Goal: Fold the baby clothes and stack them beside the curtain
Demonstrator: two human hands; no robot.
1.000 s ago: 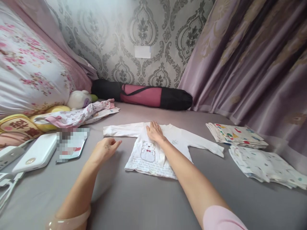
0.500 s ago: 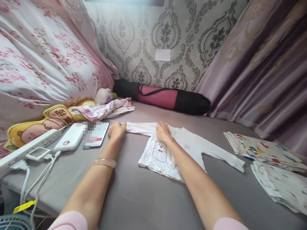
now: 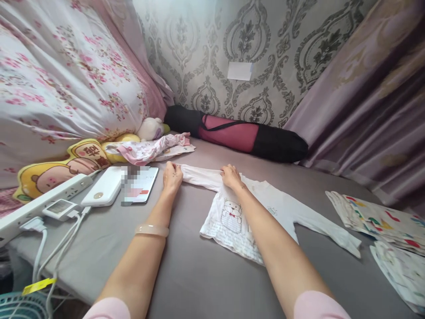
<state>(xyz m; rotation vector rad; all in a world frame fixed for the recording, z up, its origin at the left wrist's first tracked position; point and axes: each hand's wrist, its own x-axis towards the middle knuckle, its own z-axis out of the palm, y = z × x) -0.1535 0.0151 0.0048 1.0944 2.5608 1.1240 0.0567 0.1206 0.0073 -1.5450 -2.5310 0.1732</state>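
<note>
A small white long-sleeved shirt lies spread on the grey sheet, a bear drawing and rows of print on its front. My left hand is closed on the cuff of the sleeve at the left, which is stretched out straight. At the shoulder of that same sleeve, my right hand has its fingers curled in on the fabric; the fingertips are partly hidden. The other sleeve extends to the right, untouched. My right forearm covers part of the shirt's front.
Left of my left hand lie a phone, a white power bank and a power strip with cables. Folded patterned clothes are at the right. Behind are a black-and-pink long bag, plush toys and a crumpled pink-white garment.
My right hand's fingers have gone from lying flatter on the shoulder to curled in on it. The left hand stays on the cuff. The whole view has shifted slightly.
</note>
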